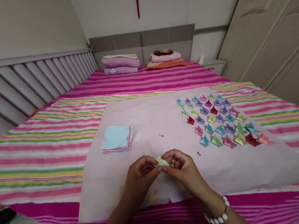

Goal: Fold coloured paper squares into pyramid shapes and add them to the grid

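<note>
A small light green folded paper (161,161) is pinched between both my hands, low over a large pale pink sheet (146,127) spread on the bed. My left hand (141,176) grips its left end with curled fingers. On the other end my right hand (182,169), with a white bead bracelet at the wrist, is closed too. A stack of square coloured papers (117,138), light blue on top, lies to the left beyond my hands. Several small folded paper pieces (217,121) in many colours are laid in rows to the right.
The bed has a striped pink, green and yellow cover (45,141). Folded bedding and pillows (121,64) sit at the headboard. A slatted rail (36,79) runs along the left side, and wardrobe doors (275,35) stand on the right. Tiny red paper scraps (160,135) lie on the sheet.
</note>
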{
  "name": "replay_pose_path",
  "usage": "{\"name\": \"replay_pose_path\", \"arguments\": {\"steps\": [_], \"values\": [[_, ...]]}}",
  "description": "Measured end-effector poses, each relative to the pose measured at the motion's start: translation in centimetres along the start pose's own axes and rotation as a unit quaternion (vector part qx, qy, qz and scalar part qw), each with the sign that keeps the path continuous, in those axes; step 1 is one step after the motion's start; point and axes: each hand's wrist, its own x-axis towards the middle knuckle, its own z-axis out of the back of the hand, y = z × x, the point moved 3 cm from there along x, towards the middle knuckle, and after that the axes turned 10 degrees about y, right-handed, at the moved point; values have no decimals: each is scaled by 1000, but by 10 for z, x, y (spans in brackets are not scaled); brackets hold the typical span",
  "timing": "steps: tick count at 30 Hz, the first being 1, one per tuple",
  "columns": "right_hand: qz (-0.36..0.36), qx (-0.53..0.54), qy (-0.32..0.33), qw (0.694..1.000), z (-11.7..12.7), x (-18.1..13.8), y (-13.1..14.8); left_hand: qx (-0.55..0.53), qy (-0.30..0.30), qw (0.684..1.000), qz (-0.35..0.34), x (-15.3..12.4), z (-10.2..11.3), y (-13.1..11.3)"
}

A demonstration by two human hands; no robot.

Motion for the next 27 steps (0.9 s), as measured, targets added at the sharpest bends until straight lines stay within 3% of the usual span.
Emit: {"name": "replay_pose_path", "arguments": {"steps": [5,11,27], "values": [[0,5,-1,1000,0,0,2,47,6,998,-44,1,2,-1],[12,7,10,1000,3,-1,6,22,24,998,-59,4,6,-1],[20,15,-12,1000,7,-1,11,198,18,976,-89,2,4,-9]]}}
